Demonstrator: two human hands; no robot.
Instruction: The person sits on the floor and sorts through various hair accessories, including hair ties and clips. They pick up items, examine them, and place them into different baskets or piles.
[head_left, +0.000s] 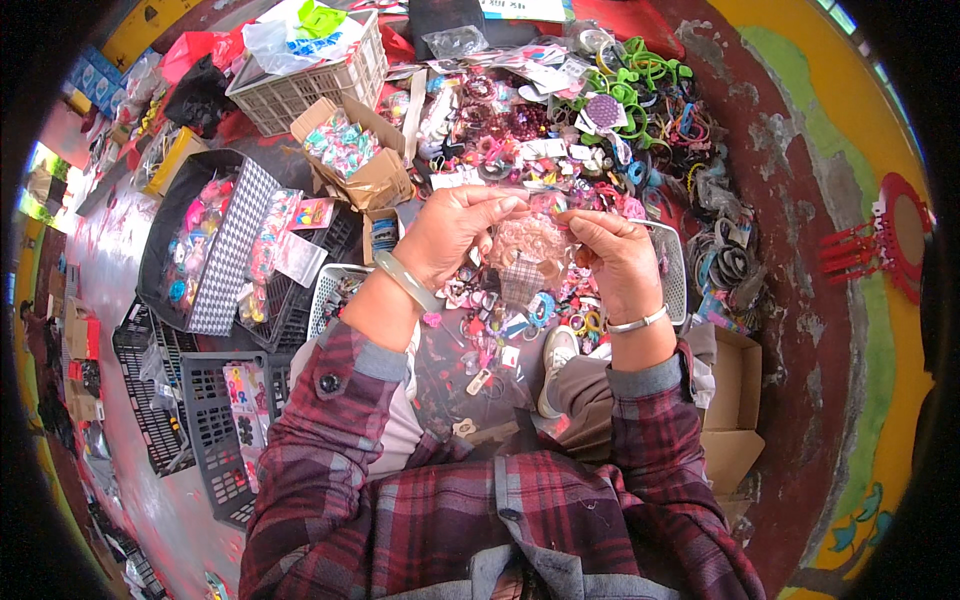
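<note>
In front of my chest, both hands hold up a fluffy, curly pink item with a plaid fabric piece [522, 280] at its lower end; its exact kind is unclear. Clear plastic seems to lie about its top. My left hand [455, 235] has thumb and forefinger pinched at the item's upper left edge. On the other side, my right hand [618, 262] pinches the upper right edge between thumb and fingertips. Beneath and beyond the item spreads a heap of small hair accessories [500, 130], with green bands [640, 85] at its far right.
White plastic baskets [665, 245] flank the heap. A cardboard box of wrapped pieces [350, 150] and a loaded crate [320, 75] stand far left. Nearer left are a houndstooth-sided container [215, 240] and black crates [215, 425]. An open carton [735, 390] lies by my right elbow.
</note>
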